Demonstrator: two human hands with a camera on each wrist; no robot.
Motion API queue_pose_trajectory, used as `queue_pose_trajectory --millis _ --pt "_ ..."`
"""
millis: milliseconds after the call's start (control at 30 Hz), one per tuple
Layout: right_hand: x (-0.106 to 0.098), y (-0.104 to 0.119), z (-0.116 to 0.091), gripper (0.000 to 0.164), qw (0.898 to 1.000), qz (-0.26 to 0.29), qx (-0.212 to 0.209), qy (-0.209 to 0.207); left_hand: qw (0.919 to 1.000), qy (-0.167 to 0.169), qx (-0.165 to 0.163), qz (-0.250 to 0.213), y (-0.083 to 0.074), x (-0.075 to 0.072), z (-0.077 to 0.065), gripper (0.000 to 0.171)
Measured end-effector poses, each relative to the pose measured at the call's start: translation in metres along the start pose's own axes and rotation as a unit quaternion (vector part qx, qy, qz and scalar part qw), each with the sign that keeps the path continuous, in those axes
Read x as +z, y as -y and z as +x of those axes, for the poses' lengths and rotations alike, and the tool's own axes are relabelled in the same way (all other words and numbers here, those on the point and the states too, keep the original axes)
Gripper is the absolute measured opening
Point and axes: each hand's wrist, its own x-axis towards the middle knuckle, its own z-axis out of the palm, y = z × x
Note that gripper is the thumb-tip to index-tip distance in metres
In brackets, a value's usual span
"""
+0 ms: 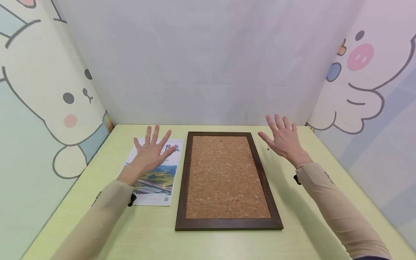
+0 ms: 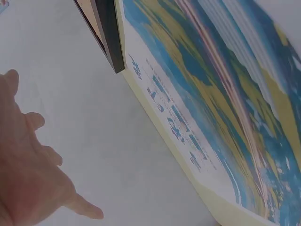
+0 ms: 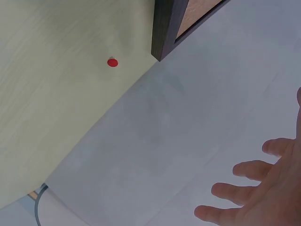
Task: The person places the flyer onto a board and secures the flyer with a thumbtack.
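Note:
My left hand [image 1: 150, 153], its fingers spread and straight, is held above a printed poster [image 1: 156, 198] on the left of the table and covers part of it. The poster carries a landscape picture [image 2: 202, 80] and dark lettering. Right of it lies a corkboard [image 1: 227, 177] in a dark brown wooden frame [image 1: 229, 224]. My right hand [image 1: 285, 141] hovers beyond the board's right side, fingers also spread, holding nothing. Close to that hand, a small red round thing [image 3: 112, 62], like a thumbtack, lies on the table.
The pale yellow-green table [image 1: 149, 234] ends at a whitish back wall [image 1: 208, 72]. Side panels with cartoon animals stand at left [image 1: 39, 108] and right [image 1: 373, 90]. A dark band [image 1: 297, 179] shows at the right cuff, another [image 1: 131, 199] at the left.

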Motion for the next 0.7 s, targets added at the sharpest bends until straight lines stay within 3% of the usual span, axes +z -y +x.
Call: queue_pose_trajectory --millis 133,267,367,567,700 --pt "0.002 -0.001 -0.001 0.076 1.0 0.007 -0.01 -0.001 0.9995 -0.017 -0.024 0.006 0.015 -0.012 -0.01 0.074" --pt "0.005 -0.005 -0.003 0.074 1.0 0.015 -0.011 0.006 0.997 -0.032 -0.071 0.006 0.033 -0.024 -0.025 0.076" --pt "0.008 -0.006 -0.005 0.074 1.0 0.022 -0.01 0.02 0.9943 -0.026 -0.103 0.008 0.044 -0.029 -0.038 0.078" --pt "0.009 -0.004 -0.004 0.074 0.999 0.032 -0.021 0.029 0.9871 0.029 -0.157 0.01 0.058 -0.027 -0.064 0.083" --pt "0.01 -0.001 0.0 0.072 0.998 0.031 -0.032 0.032 0.9745 0.086 -0.207 -0.003 0.062 -0.026 -0.081 0.085"
